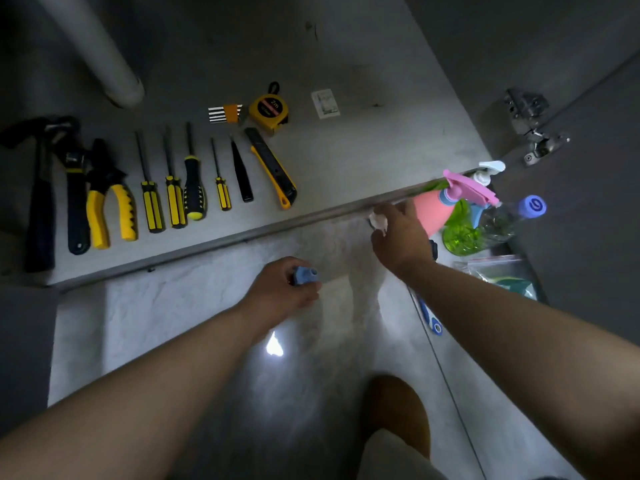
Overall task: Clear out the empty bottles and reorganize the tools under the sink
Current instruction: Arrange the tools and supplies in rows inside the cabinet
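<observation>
While my left hand grips a small blue cap, my right hand pinches a white wad just beside the pink spray bottle at the cabinet edge. Tools sit lined up inside. I'd drop the wad first, then grab the bottle by its neck.

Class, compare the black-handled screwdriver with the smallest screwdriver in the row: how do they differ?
The black-handled screwdriver is longer and thicker than the smallest screwdriver. Its handle is black with a yellow end; the smallest screwdriver's is yellow with black stripes. Both lie flat in the row, shafts pointing away from the person.
</observation>
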